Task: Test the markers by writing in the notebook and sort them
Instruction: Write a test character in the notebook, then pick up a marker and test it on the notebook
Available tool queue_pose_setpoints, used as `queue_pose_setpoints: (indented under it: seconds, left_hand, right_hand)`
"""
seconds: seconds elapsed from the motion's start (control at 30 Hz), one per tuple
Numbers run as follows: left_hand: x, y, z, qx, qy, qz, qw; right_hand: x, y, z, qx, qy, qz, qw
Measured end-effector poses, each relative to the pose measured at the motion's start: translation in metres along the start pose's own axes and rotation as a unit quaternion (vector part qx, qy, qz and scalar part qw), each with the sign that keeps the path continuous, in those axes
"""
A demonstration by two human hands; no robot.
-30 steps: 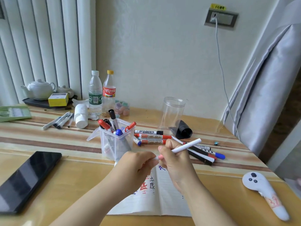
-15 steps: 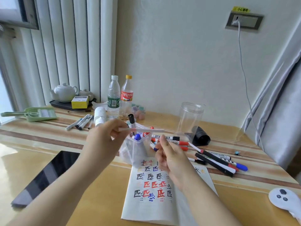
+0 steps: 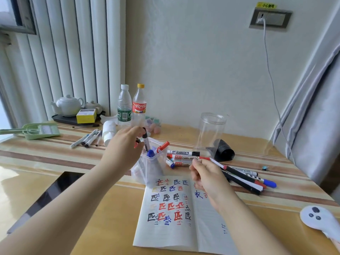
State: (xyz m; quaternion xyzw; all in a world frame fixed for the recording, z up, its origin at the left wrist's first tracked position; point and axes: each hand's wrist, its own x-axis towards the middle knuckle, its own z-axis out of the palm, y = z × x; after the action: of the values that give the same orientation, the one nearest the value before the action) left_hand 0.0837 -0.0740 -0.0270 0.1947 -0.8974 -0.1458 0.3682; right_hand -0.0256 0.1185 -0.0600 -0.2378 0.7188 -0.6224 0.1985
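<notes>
Notebook [image 3: 176, 218] lay open on the table [image 3: 110, 227] in front of us, left page covered in black, red and blue test characters, a few blue marks on the right page. Our left hand [image 3: 125, 146] was raised over the clear plastic cup [image 3: 152, 168], fingers curled around a black marker [image 3: 145, 139] that stood upright at the cup's mouth; we could not tell if its tip was already inside. Red marker [image 3: 162, 146] and blue cap [image 3: 150, 153] stuck out of the same cup. Our right hand [image 3: 206, 173] hovered above the notebook's top right corner, fingers curled; it looked like it pinched something small, but we could not tell what. Just behind that hand lay three markers side by side [image 3: 184, 158], one black-capped, two red. To the right, a loose pile of markers [image 3: 246, 178] lay fanned on the table, black, red and blue ends showing. Empty clear jar [image 3: 211, 133] stood upright behind them, black lid [image 3: 223, 150] on its side next to it. Far left, another small group of pens [image 3: 88, 138] lay beside a white bottle [image 3: 109, 132]. Two drink bottles [image 3: 131, 107], a teapot [image 3: 68, 105], a yellow box [image 3: 86, 115] and a green dustpan [image 3: 35, 130] sat at the back. Dark tablet [image 3: 47, 196] lay at the left, a white controller [image 3: 320, 219] at the lower right.
</notes>
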Motion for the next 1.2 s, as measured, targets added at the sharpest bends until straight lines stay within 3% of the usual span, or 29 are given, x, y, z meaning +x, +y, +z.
queue_pose_setpoints:
  seconds: [0.17,0.4,0.53,0.67,0.87,1.07,1.2]
  left_hand:
    - [-0.006,0.025,0.007,0.028,0.097,0.154,0.983]
    - [-0.027,0.069,0.074,-0.068,-0.049,0.231,0.969]
    - [-0.032,0.067,0.117,-0.104,-0.106,0.200,0.968]
    - [-0.035,0.058,0.143,-0.137,-0.106,0.142,0.975]
    - [-0.040,0.045,0.150,-0.172,-0.101,0.092,0.976]
    - [-0.041,0.040,0.148,-0.172,-0.106,0.105,0.974]
    - [-0.044,0.042,0.147,-0.174,-0.117,0.106,0.972]
  right_hand:
    - [0.006,0.008,-0.022,-0.024,0.031,0.013,0.999]
    - [0.024,0.022,-0.068,-0.139,0.094,0.033,0.985]
    - [0.032,0.039,-0.099,-0.220,0.134,0.048,0.965]
    - [0.044,0.061,-0.126,-0.379,0.168,0.026,0.910]
    - [0.062,0.084,-0.138,-0.510,0.143,0.023,0.848]
    - [0.063,0.085,-0.137,-0.555,0.116,-0.004,0.824]
    - [0.049,0.064,-0.124,-0.484,0.113,-0.032,0.867]
